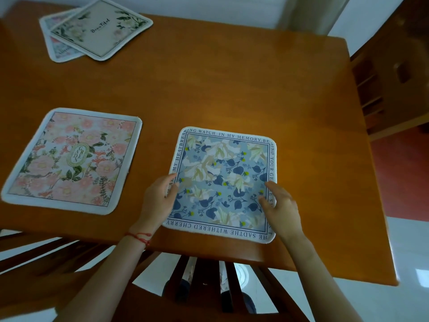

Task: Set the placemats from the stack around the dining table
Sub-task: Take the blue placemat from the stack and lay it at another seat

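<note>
A blue floral placemat (222, 180) with lettering round its border lies flat near the front edge of the wooden table (232, 89). My left hand (160, 198) rests on its left edge, fingers curled over the border. My right hand (281, 205) touches its right edge, fingers bent and spread. A pink floral placemat (72, 159) lies flat to the left. At the far left corner sits the stack (97, 29): a cream placemat with green leaves on top of another one, partly showing beneath.
A dark wooden chair back (209, 280) stands directly below me against the table's front edge. Another chair (390, 84) stands at the right side. The table's right edge drops to a red and white floor.
</note>
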`<state>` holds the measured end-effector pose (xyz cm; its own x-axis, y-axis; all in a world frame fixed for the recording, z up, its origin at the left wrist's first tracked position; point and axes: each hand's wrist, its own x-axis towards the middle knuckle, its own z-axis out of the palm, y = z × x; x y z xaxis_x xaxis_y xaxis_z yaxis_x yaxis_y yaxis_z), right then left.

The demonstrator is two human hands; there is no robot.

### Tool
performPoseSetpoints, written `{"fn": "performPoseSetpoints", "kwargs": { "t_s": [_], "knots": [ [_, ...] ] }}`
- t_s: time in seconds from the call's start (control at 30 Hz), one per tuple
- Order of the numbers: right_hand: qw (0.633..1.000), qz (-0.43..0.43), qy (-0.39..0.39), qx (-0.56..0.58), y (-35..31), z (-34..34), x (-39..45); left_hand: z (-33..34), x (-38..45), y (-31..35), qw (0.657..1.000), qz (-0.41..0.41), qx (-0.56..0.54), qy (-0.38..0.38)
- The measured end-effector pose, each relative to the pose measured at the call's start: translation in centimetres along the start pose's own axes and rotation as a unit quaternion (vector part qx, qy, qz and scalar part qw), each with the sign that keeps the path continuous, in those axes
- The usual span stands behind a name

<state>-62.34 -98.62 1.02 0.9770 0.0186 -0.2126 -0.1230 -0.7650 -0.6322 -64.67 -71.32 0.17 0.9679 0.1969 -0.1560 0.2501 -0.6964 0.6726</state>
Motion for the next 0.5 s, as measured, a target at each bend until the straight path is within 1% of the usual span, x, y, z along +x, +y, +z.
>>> {"fn": "performPoseSetpoints", "kwargs": {
  "t_s": [0.13, 0.27, 0.37, 0.5],
  "knots": [
    [0.999, -0.038, -0.007, -0.033, -0.5, 0.0, -0.3, -0.6, -1.2, 0.1, 0.997, 0.048, 0.061, 0.005],
    [0.994, -0.086, -0.009, -0.06, -1.3, 0.1, -0.7, -1.3, -2.6, -0.5, 0.984, 0.072, 0.16, 0.0],
    [0.991, -0.115, -0.011, -0.069, -2.3, 0.1, -1.1, -2.3, -3.8, -0.5, 0.974, 0.07, 0.214, 0.002],
    [0.985, -0.15, -0.007, -0.08, -4.0, 0.3, -1.4, -4.1, -5.3, -0.8, 0.975, 0.039, 0.22, 0.022]
  ]
}}
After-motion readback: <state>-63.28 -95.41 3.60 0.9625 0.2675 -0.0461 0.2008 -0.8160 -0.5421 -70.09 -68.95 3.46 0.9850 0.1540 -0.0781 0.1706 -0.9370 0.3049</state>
